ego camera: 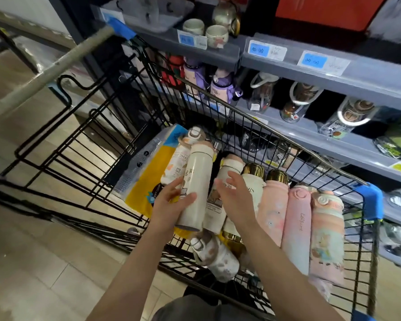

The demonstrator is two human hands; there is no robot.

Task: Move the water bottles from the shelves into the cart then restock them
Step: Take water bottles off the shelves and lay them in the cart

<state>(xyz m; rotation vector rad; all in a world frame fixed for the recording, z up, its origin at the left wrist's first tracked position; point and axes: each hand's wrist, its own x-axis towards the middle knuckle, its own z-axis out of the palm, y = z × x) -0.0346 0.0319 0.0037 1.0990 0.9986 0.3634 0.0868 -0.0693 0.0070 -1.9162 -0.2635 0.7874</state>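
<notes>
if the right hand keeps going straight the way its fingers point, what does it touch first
Probably the cream bottle lying in the cart just beneath the right hand; its open fingers hover over it, though the gap is hard to judge.
</notes>
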